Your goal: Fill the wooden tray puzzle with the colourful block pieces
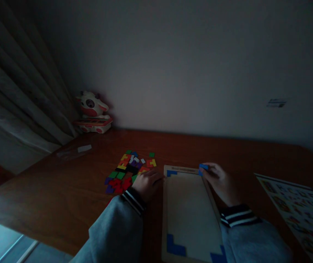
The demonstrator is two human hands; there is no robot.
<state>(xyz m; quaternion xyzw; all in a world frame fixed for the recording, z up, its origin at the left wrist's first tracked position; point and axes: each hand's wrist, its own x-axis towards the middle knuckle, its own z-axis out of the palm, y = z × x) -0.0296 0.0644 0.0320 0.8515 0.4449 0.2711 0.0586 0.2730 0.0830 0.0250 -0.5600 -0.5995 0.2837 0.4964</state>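
Observation:
A wooden puzzle board (pixel 191 204) lies in front of me with a raised frame. Blue L-shaped pieces sit in its corners: one at the far left (pixel 171 173), one at the near left (pixel 175 246) and one at the near right (pixel 218 257). Pinched between the fingers of my right hand (pixel 219 180) is a blue puzzle piece (pixel 203 168), over the board's far right corner. My left hand (pixel 149 182) rests beside the board's left edge, near the loose pieces, its fingers together and pointing right; whether it holds anything is hidden.
Several colourful puzzle pieces (pixel 120 175) lie in a cluster left of the board. A printed sheet (pixel 299 212) is on the right. At the back left stands a cow-shaped toy (pixel 93 113), with a clear plastic bag (pixel 72 152) nearer. Curtain and wall bound the table.

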